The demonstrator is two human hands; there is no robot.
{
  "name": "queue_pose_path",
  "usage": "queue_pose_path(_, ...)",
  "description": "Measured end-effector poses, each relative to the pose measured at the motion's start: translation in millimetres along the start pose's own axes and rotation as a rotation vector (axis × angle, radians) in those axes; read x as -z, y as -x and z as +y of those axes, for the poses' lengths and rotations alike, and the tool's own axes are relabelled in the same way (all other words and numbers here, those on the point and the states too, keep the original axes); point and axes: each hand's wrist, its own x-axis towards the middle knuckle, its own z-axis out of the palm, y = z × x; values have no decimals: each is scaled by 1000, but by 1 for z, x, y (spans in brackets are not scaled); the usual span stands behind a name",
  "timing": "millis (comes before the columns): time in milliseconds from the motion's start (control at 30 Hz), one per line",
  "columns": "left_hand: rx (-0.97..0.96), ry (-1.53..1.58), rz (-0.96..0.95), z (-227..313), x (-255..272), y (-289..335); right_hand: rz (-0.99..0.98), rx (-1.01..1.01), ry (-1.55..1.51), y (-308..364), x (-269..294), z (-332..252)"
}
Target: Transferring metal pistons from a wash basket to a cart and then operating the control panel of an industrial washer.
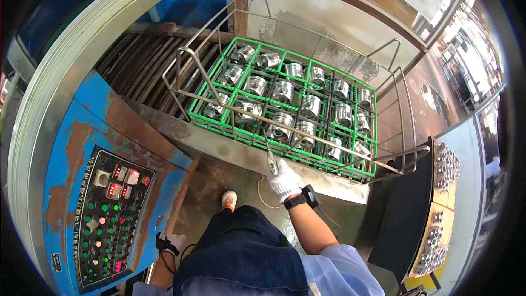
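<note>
My right hand [285,180], in a white knit glove, is closed around a slim grey air blow gun [272,163]. Its thin nozzle reaches up to the front side of a green-coated wire basket [293,153]. Inside the basket's compartments sit several shiny metal pistons [282,92], some upright and some tilted. A steel wire carrier frame [218,102] surrounds the basket. Low at my left side, my left hand [174,242], also in a white glove, hangs near the blue control cabinet; its fingers are too small and partly hidden to read.
On the left, the blue cabinet [101,96] carries a black panel [107,219] with buttons and red displays. Dark rollers [150,71] run beside the basket. A metal ledge [339,186] lies before it. More pistons [433,244] stand on a bench at right. A pale hose [262,200] loops below.
</note>
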Motion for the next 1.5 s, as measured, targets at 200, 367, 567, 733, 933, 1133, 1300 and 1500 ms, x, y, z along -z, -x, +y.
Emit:
queue_pose_path(200, -46, 63, 146, 45, 63, 46, -111, 249, 218, -68, -48, -57)
queue_pose_path(367, -75, 357, 250, 101, 174, 93, 6, 396, 291, -83, -54, -68)
queue_pose_path(567, -347, 472, 634, 155, 306, 127, -342, 81, 263, -11, -33, -68)
queue_pose_path(733, -579, 469, 993, 213, 401, 124, -330, 342, 174, -1, -37, -105)
queue_pose_path(933, -912, 392, 1451, 260, 491, 109, -173, 380, 475, -86, -74, -148)
queue_pose_path(1133, -1035, 824, 1140, 304, 565, 31, -363, 147, -142, -56, -39, -107)
queue_pose_path(1300, -970, 458, 1468, 298, 573, 7, -236, -482, -783, 22, 23, -29)
queue_pose_path(1500, -791, 1214, 829, 297, 575, 14, 444, -895, -505, 115, 93, 108)
